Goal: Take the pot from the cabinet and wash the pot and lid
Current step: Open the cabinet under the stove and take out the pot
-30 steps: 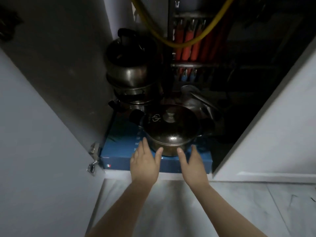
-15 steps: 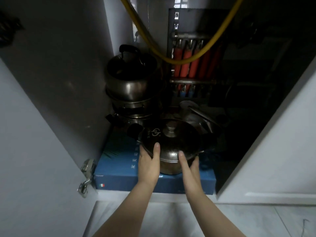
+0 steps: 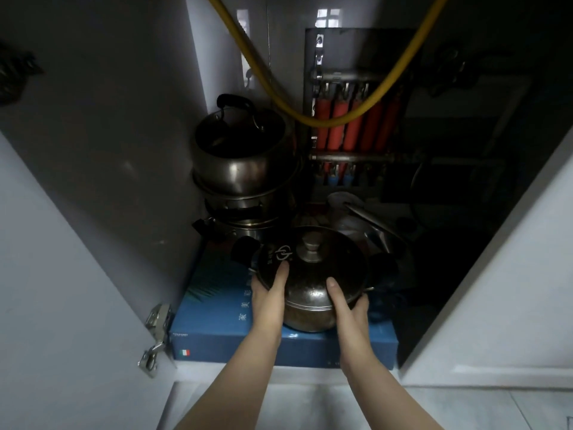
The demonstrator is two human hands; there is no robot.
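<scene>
We see the pot (image 3: 310,315), a small round stainless-steel one with a dull, spotted wall and two black side handles, standing inside the open cabinet (image 3: 93,150) on a blue box (image 3: 217,330) at the front of the cabinet floor. Its glass lid (image 3: 313,268) sits closed on top, dark, with a metal rim, a metal knob at the centre and a white logo printed near the left edge. Each grip clasps the pot from its own side: our left hand (image 3: 268,301) curls round the left wall with the thumb lying up over the lid's edge by the logo, and our right hand (image 3: 348,305) wraps the right wall, thumb pressed on the lid's rim, the other fingers tucked beneath the flange. The pot lies between the two palms, its black handles sticking out beyond them. Behind it a stack of steel pots (image 3: 242,169) rises, with a yellow hose (image 3: 335,121) looping overhead in front of red pipes (image 3: 350,125). Against the frame half a second ago, both thumbs have slid further onto the lid and the fingers have closed more fully round the wall; a second ago the hands were spread and only nearing the pot.
</scene>
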